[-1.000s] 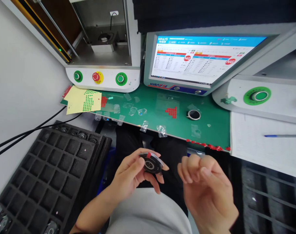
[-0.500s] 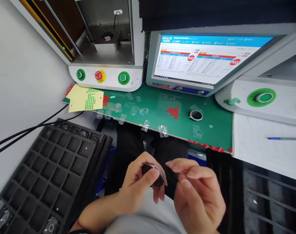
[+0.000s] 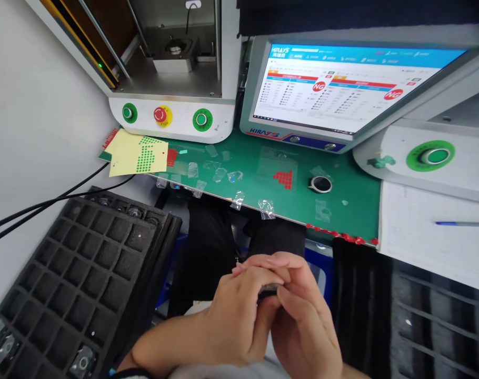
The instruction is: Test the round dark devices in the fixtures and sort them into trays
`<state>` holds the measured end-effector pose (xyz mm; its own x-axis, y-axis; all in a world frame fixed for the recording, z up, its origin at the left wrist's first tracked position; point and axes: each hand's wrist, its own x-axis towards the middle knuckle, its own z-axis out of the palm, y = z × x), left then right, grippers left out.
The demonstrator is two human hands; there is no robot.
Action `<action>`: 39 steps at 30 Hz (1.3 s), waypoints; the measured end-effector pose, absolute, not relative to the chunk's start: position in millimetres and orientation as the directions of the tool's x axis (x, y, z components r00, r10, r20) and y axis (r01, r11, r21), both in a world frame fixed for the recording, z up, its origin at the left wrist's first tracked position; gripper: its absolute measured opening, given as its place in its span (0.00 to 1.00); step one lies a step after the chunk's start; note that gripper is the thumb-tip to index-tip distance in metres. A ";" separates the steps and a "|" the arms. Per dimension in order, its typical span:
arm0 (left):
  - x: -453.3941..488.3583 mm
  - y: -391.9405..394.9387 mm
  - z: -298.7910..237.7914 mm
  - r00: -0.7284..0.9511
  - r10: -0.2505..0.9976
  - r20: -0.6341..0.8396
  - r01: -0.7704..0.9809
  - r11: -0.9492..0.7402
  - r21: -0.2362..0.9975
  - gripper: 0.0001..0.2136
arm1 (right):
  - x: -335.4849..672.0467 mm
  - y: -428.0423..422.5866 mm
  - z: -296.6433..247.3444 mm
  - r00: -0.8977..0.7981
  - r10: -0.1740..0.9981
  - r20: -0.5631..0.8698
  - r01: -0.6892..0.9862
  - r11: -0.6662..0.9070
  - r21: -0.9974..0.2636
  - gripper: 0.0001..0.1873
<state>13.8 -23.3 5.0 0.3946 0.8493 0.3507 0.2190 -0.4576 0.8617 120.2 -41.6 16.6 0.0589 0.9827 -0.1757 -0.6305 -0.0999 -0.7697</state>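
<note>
Two hands, as I view them from my remote seat: left hand (image 3: 239, 316), fingers curled around a dark piece (image 3: 268, 290); right hand (image 3: 307, 316), cupped against the left, its thumb at the piece's edge. Whether the right grips or merely touches, I cannot tell. Piece: mostly hidden between the hands, over the lap, short of the green surface (image 3: 360, 205); I judge the double cupping steadies something small.

One round, watch-like item (image 3: 321, 183), dark face up, flat on the surface, apart from the hands; a stable rest, I would say.

Several clear tape scraps (image 3: 267, 209) along the front edge, probably parked there for nearness to the hands.

One yellow sheet (image 3: 123, 152), green-dotted, at the surface's left end.

One black foam tray (image 3: 95, 281), left, parts (image 3: 82, 362) in some compartments; I take the dividers to prevent knocks.

One blue pen (image 3: 462, 224), laid across white paper (image 3: 413, 216), presumably handy for writing.
</note>
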 end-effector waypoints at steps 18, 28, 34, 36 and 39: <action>18.5 -15.8 12.4 0.498 0.867 -0.017 -0.393 0.243 0.887 0.12 | 129.9 -48.1 15.1 0.127 0.978 -0.162 -0.455 -0.088 -0.886 0.13; 18.5 -16.5 18.0 0.671 0.661 -0.335 -0.552 0.748 0.369 0.18 | 143.8 -42.7 -0.4 0.082 0.936 0.342 -0.197 0.352 -0.915 0.36; 22.5 -19.0 15.6 0.726 0.620 -0.298 -0.511 0.776 0.371 0.25 | 146.2 -40.6 -4.8 0.131 0.933 0.336 -0.228 0.358 -0.905 0.30; 25.2 -19.4 15.1 0.725 0.630 -0.278 -0.526 0.767 0.368 0.24 | 148.3 -41.0 -7.0 0.105 0.936 0.336 -0.238 0.351 -0.905 0.32; 27.4 -21.2 16.4 0.690 0.669 -0.276 -0.555 0.734 0.391 0.25 | 151.8 -42.4 -9.8 0.059 0.944 0.324 -0.260 0.328 -0.908 0.34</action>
